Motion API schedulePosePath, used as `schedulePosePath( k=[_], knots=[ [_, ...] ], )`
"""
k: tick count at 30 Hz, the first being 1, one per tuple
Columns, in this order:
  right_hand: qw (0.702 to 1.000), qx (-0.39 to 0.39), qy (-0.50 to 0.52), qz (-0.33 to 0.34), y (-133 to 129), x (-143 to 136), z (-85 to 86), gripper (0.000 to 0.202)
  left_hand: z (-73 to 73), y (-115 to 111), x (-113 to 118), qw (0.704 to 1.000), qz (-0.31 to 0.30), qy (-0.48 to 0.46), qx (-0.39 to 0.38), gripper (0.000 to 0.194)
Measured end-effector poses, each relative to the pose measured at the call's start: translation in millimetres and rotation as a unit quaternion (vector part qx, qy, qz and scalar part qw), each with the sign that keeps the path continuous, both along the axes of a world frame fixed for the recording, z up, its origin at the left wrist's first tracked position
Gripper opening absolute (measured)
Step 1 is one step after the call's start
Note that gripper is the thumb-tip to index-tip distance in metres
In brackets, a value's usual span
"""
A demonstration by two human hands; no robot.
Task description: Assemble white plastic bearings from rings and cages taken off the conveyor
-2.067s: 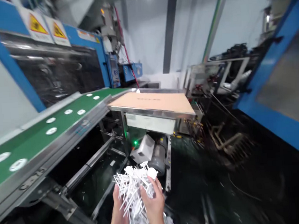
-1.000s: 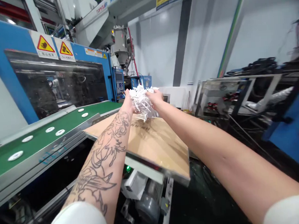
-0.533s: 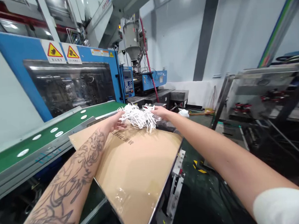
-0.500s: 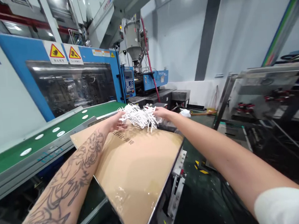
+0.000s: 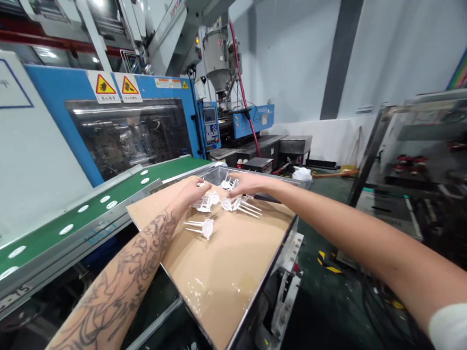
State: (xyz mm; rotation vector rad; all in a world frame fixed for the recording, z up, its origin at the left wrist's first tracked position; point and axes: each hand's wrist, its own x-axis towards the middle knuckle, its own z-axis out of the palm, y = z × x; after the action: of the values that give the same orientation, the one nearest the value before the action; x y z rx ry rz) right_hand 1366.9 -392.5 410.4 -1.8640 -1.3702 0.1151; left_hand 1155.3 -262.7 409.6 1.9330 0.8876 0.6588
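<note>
White molded pieces (image 5: 207, 229) with flat round discs and thin prongs lie at the far part of a cardboard sheet (image 5: 232, 271), which covers the tabletop. The nearest piece lies apart from both hands, short of the left hand (image 5: 194, 191); its disc is at the right end and its prongs point left, so its long axis runs roughly across the view. By the right hand (image 5: 247, 184), another piece has its disc at the left end and its prongs fanned to the right and slightly toward the wearer, its long axis slanting across the cardboard.

The left hand is at a small cluster of pieces beside the cardboard's far edge, its fingers curled; whether its grip closes on any of them cannot be told. The cluster is tangled, with one disc facing up at its right side. The right hand's grip is parted, thumb and fingers spread, with white pieces just beside the fingertips and more below the thumb.

Beyond the cardboard's edge is a metal tray (image 5: 284, 180). To the left, a green conveyor belt (image 5: 131, 195) carries flat white discs (image 5: 83, 209), and its long axis runs away from the wearer, alongside a blue machine (image 5: 191, 108).
</note>
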Motion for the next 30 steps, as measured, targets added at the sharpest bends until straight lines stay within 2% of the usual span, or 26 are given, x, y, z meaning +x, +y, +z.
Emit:
schedulePosePath(
  k=[2,5,8,11,14,17,18,20,22,24,27,30],
  knots=[
    [0.998,-0.058,0.027,0.006,-3.9,6.7,0.4,0.023,-3.2,-0.6,0.6,1.0,0.015,0.0,0.027,0.025],
    [0.991,-0.11,0.068,-0.028,-12.4,22.1,-2.7,0.022,-4.8,4.6,-10.9,0.997,0.051,-0.013,0.048,0.028],
    [0.988,-0.099,0.093,-0.079,-21.2,35.6,-5.0,0.023,-1.9,9.9,-30.2,0.996,0.063,-0.026,0.053,0.033],
    [0.99,-0.06,0.088,-0.092,-33.7,37.9,-3.8,0.027,2.5,5.8,-56.5,0.997,0.02,-0.025,0.072,0.038],
    [0.998,-0.034,0.041,-0.03,-51.6,21.8,-8.0,0.034,2.1,-11.3,-87.0,0.992,-0.044,-0.017,0.117,0.049],
    [0.996,-0.043,-0.044,0.058,-59.3,-5.7,-20.6,0.054,-5.2,-35.5,-104.1,0.982,-0.105,-0.006,0.155,0.093],
    [0.993,-0.053,-0.073,0.075,-56.7,-13.0,-24.6,0.057,-8.1,-43.1,-104.0,0.978,-0.122,-0.004,0.168,0.104],
    [0.986,-0.079,-0.123,0.075,-44.4,-19.0,-28.2,0.046,-12.5,-54.5,-95.5,0.971,-0.139,0.003,0.196,0.11],
    [0.981,-0.1,-0.159,0.042,-28.1,-12.7,-23.9,0.029,-13.1,-58.2,-82.1,0.965,-0.128,0.012,0.227,0.104],
    [0.977,-0.104,-0.185,0.004,-14.9,-0.7,-13.4,0.023,-10.2,-52.9,-71.8,0.96,-0.104,0.025,0.257,0.097],
    [0.972,-0.068,-0.226,-0.013,-7.2,4.0,3.1,0.034,-5.1,-32.3,-71.7,0.955,-0.055,0.057,0.286,0.11],
    [0.957,-0.013,-0.282,0.067,-4.9,-28.1,7.6,0.07,-6.5,-8.3,-84.2,0.957,-0.008,0.115,0.265,0.131]
  ],
)
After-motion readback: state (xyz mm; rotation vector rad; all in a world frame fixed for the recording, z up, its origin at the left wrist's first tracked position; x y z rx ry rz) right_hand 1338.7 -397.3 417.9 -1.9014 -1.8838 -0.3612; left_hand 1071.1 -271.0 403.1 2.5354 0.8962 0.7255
